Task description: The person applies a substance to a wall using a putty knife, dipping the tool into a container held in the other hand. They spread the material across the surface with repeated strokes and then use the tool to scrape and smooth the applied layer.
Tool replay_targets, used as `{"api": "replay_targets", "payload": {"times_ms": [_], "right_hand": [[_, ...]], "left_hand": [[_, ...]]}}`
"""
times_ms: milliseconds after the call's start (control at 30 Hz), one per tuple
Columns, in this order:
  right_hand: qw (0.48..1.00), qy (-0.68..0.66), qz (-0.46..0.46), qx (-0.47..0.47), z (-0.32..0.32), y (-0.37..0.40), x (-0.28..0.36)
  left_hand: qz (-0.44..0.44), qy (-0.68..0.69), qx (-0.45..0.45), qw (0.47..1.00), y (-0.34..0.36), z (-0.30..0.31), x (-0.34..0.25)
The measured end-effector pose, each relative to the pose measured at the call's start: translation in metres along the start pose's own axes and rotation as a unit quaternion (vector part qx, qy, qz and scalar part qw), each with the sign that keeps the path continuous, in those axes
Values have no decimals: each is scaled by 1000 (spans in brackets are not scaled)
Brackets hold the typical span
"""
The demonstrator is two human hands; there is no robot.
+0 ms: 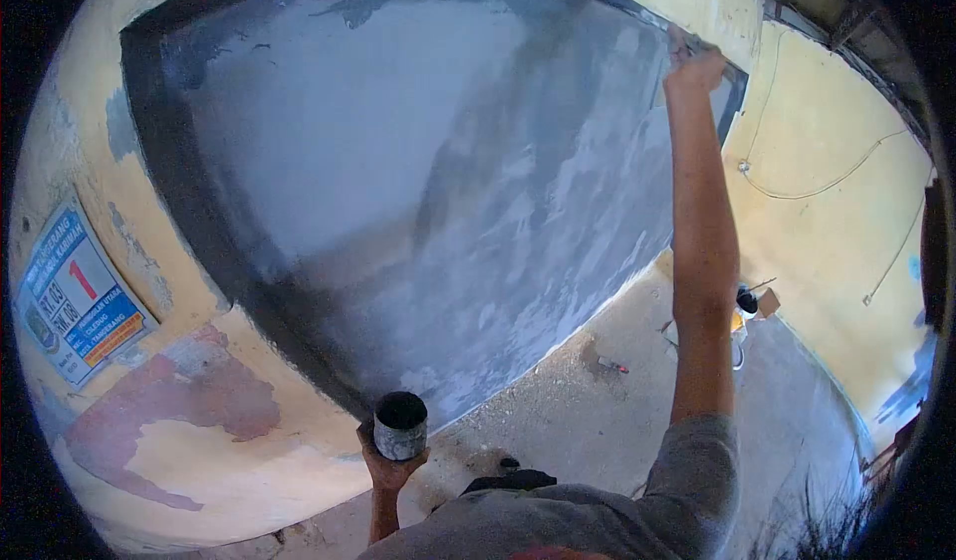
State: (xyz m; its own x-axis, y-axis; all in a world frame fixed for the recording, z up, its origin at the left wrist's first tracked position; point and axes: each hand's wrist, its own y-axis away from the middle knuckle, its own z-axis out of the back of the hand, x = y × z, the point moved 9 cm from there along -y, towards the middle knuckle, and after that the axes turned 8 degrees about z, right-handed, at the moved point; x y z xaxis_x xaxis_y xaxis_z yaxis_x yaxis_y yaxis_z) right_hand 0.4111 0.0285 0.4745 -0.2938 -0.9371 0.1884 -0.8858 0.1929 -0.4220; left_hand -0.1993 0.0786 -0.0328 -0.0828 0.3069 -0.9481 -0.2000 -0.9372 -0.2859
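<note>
My left hand (390,472) is closed around a grey-smeared can (402,431), held upright low in the view; its inside looks dark. At the end of my raised right arm, my right hand (695,65) is closed near the upper right edge of a large recessed wall panel (478,192). Whatever its fingers grip is too small and blurred to name. The panel is coated in uneven grey, with lighter streaks to the right and a dark grey border on the left and top.
Yellow wall (822,122) with peeling patches surrounds the panel. A blue and white sign (80,291) hangs on the left. On the concrete floor (568,421) lies a small red and white object (613,365). A dark container (747,302) stands by the right wall, below a loose cable (807,196).
</note>
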Motion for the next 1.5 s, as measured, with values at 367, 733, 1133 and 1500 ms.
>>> {"api": "replay_targets", "payload": {"times_ms": [367, 733, 1133, 1500], "right_hand": [[995, 84, 62, 11, 7, -47, 59], [879, 279, 106, 372, 42, 13, 119], [330, 516, 389, 688, -52, 71, 34], [213, 498, 454, 707, -100, 82, 82]], "left_hand": [[7, -103, -18, 994, -8, 2, 6], [94, 24, 59, 994, -35, -43, 58], [-27, -25, 41, 998, -25, -71, 1], [77, 84, 55, 992, -11, -65, 48]]}}
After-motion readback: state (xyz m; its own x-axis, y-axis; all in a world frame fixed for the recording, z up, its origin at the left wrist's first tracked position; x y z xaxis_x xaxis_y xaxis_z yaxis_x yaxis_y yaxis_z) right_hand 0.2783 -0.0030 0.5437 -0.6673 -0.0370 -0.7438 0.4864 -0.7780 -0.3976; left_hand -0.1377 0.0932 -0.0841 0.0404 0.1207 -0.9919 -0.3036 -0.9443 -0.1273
